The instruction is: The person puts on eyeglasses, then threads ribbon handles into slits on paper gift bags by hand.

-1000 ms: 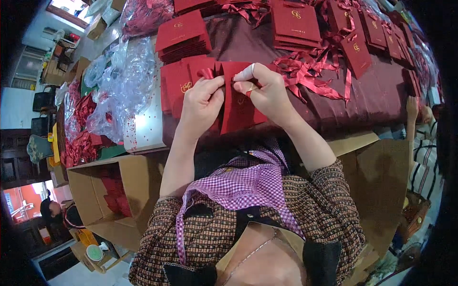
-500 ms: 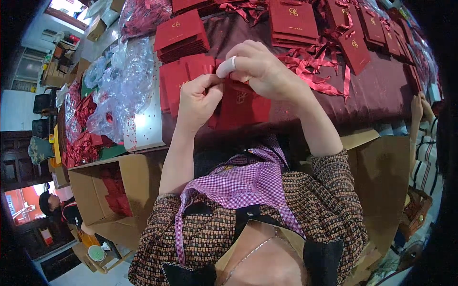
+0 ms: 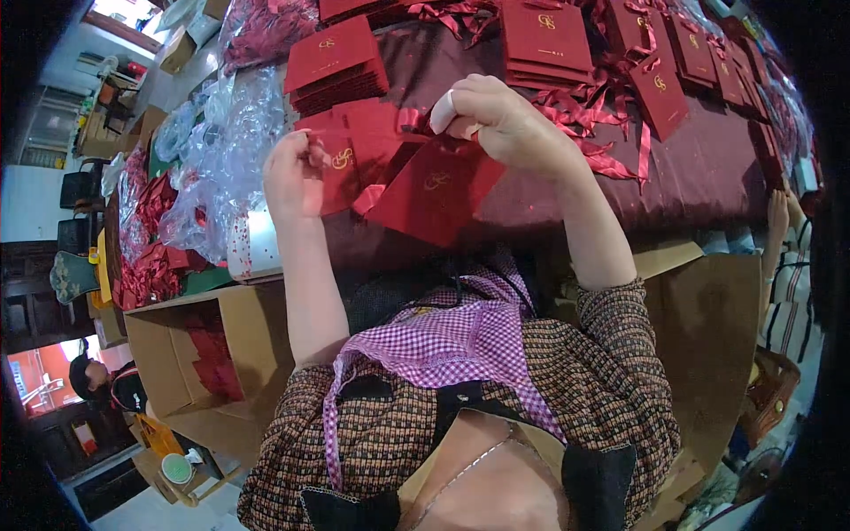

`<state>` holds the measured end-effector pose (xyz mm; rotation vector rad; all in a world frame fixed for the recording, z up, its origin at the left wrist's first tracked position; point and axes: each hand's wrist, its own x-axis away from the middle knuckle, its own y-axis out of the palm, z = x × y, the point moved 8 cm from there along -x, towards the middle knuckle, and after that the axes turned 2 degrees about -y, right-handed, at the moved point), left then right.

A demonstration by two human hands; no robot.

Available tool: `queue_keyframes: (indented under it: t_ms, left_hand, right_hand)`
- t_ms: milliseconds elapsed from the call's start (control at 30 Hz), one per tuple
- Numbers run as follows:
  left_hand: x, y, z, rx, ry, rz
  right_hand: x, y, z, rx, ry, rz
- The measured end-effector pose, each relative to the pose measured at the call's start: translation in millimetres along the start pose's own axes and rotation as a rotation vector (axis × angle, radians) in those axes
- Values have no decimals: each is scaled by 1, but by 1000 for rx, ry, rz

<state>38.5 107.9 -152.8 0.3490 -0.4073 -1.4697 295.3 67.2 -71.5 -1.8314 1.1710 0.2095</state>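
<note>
A small red paper bag [image 3: 438, 190] with a gold emblem hangs tilted over the table's near edge, below my right hand. My right hand [image 3: 509, 119], with a white cover on one finger, is closed at the bag's top edge, pinching red ribbon there. My left hand [image 3: 297, 177] is off to the left, its fingertips closed on the end of a thin red ribbon [image 3: 367, 135]. That strand stretches across toward my right hand and looks blurred. Under it lies another red bag [image 3: 350, 168] with a gold emblem. A short ribbon tail [image 3: 367, 199] shows beside the hanging bag.
Stacked red bags [image 3: 336, 57] stand behind my hands, with more bags [image 3: 547, 40] and loose ribbons [image 3: 593, 133] to the right. Clear plastic wrapping [image 3: 212, 150] lies left. Cardboard boxes [image 3: 257, 341] flank me below the table. Another person's hands [image 3: 779, 208] are at far right.
My left hand has moved away to the left, drawing the ribbon out. My right hand has shifted slightly right, and the bag under it has tilted and come nearer the table's edge.
</note>
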Motion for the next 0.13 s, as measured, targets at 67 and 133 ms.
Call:
queue_keyframes:
  t_ms: [67,133]
  left_hand:
    - [0,-7,-3,9,-41,41]
    - [8,-1,18,-628,339,132]
  right_hand:
    - [0,2,4,-33,41,-13]
    - [0,4,14,-90,202,-21]
